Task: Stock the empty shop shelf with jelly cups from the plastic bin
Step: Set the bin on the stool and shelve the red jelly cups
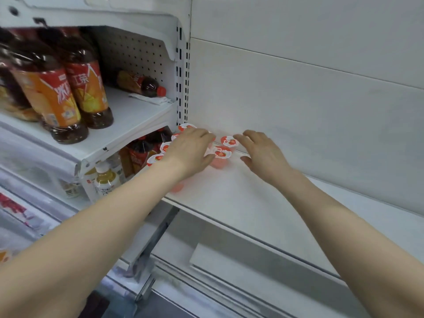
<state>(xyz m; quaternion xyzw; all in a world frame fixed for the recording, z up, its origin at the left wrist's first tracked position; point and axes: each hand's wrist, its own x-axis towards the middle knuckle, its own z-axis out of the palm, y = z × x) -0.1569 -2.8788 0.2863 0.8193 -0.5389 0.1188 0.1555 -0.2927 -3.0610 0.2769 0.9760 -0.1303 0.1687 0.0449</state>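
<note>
Shelf stock, nearest item first.

1. Forearms: two bare forearms reach forward from the bottom corners and converge over the white shelf [252, 207].

2. Left hand [190, 150]: palm down, fingers together and loosely curved, laid over a cluster of jelly cups [160, 146] at the shelf's left end. Whether it grips any cup cannot be told; its palm hides what lies beneath. One pink cup base [176, 187] shows under the wrist, near the shelf's front edge.

3. Right hand [263, 154]: palm down, fingers spread and empty, hovering just above the bare shelf. The two hands are apart, with cups between them.

4. Front cup [221, 154]: pink body, white lid with strawberry print, upright on the shelf between the hands, just beside the left hand's fingertips.

5. Rear cup [229, 141]: same kind, directly behind the front cup, close to the right hand's fingertips; contact cannot be told.

6. Further lids: several white-and-red lids show around the left hand's outer side and beyond its knuckles, up to the shelf's back corner.

7. Neighbouring bay, left of the left hand: tall tea bottles [68, 92] with orange labels standing on a higher shelf; one bottle lying down [140, 84] behind them; more bottles, some pale [105, 180], on the level below.

8. Back panel [298, 99]: plain white, beyond both hands.
</note>
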